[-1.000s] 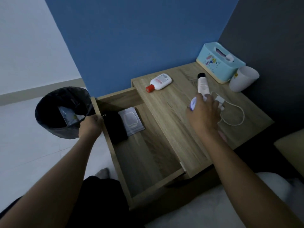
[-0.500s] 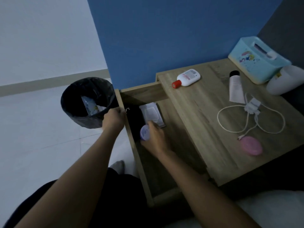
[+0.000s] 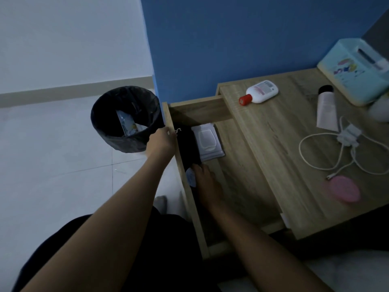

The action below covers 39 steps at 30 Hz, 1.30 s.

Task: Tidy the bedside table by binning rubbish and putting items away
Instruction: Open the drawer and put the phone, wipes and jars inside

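right hand point(image 3: 207, 182) fingers clamp lilac case point(image 3: 191, 177) in drawer point(image 3: 233, 186) | left hand point(image 3: 162, 140) grips drawer edge | case axis unclear

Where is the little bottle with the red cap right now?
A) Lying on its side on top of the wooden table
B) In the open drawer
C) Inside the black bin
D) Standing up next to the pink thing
A: the white bottle with the red cap lies flat on the tabletop near the blue wall, outside the open drawer and the bin.
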### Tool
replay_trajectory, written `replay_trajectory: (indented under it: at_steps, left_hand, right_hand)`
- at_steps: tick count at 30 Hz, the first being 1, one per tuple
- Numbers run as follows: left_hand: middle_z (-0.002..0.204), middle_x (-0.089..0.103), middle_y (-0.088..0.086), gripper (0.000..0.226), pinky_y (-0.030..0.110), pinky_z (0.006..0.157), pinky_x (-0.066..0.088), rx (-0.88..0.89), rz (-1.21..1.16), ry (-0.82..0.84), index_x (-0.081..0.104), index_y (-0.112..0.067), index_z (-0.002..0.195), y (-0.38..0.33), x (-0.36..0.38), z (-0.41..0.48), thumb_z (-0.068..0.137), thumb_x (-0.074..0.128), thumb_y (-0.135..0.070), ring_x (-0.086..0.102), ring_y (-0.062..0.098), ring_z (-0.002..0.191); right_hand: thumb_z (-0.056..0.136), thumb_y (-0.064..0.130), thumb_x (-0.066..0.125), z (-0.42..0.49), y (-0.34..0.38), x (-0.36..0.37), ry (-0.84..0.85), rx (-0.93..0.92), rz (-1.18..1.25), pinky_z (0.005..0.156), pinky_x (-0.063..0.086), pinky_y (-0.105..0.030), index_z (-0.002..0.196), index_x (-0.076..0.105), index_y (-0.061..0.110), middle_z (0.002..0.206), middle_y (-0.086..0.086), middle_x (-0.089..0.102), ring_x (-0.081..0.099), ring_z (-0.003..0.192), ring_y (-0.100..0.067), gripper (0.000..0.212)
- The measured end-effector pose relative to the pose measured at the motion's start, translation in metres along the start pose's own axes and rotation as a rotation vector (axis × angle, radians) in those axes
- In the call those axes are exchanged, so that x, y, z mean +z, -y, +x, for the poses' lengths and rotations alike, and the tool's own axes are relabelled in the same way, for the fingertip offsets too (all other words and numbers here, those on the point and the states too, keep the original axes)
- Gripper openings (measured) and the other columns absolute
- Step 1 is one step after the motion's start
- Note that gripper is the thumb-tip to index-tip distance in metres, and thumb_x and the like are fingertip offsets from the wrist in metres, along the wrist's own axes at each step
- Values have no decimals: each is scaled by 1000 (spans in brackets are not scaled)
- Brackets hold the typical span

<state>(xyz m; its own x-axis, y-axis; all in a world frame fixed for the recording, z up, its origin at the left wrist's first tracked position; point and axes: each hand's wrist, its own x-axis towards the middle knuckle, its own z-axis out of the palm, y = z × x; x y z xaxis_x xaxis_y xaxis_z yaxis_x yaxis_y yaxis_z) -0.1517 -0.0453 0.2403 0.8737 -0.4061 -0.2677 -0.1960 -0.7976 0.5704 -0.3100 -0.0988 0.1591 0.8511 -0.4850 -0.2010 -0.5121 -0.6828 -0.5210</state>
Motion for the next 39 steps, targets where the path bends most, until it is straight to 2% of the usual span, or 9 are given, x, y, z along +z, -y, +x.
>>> replay_trajectory:
  at_steps: [3,6,10,13,16,20,24,29,39]
  left_hand:
    - [137,48,22,47,46,83,49,74,278,-47,30,-2,142,-12,1,-5,97,40,-11,54,41,116]
    - [156,21,19,62,45,106,40,336,411,-144,8,0,150,-11,3,-7,98,40,-13,28,35,142]
    - [157,20,21,58,38,116,26,441,453,-126,14,4,149,-1,1,-6,102,33,-23,15,30,148]
    - [156,22,22,56,37,119,20,471,454,-133,20,5,147,3,-1,-5,102,31,-27,13,31,148]
    - [156,22,23,56,39,119,17,469,424,-145,22,6,147,2,2,3,102,30,-27,14,32,148]
    - [156,20,24,57,41,120,15,429,370,-128,20,7,147,-1,12,9,102,32,-27,11,33,148]
    - [159,10,21,61,38,120,11,386,349,-101,11,4,149,-5,18,7,102,30,-29,2,29,149]
    - [160,8,19,61,38,121,9,360,341,-85,9,3,150,-6,19,8,102,29,-30,-1,27,150]
    - [161,5,17,61,36,121,8,365,337,-59,8,2,150,-7,15,6,102,28,-30,-4,25,150]
  right_hand:
    - [88,10,57,-1,-2,-1,9,-16,-18,85,42,-38,138,36,21,139,-12,39,44,121,-32,56]
    - [93,13,51,-1,-1,-3,20,-7,-6,90,44,-40,135,37,19,139,-13,38,44,122,-32,44]
    - [92,10,51,-1,6,-17,98,54,-38,103,37,-46,146,27,21,150,-14,27,34,133,-35,60]
    - [91,24,58,-7,13,-51,37,21,35,100,38,-38,138,40,15,139,-11,42,43,126,-31,51]
    - [91,32,55,-26,6,-102,-250,-69,3,85,47,-34,115,59,15,116,-7,60,57,104,-25,29]
    - [87,28,53,-54,-35,-163,-597,-52,-92,77,51,-39,102,66,15,100,-7,67,61,90,-27,24]
    - [86,26,58,-84,-93,-190,-667,171,-233,93,45,-43,113,63,16,116,-9,63,55,109,-30,29]
    - [85,34,62,-117,-136,-185,-670,458,-210,103,36,-50,137,43,12,143,-23,39,39,129,-40,59]
    - [87,14,63,-129,-132,-174,-769,462,30,103,37,-43,143,37,9,137,-22,45,42,126,-37,62]
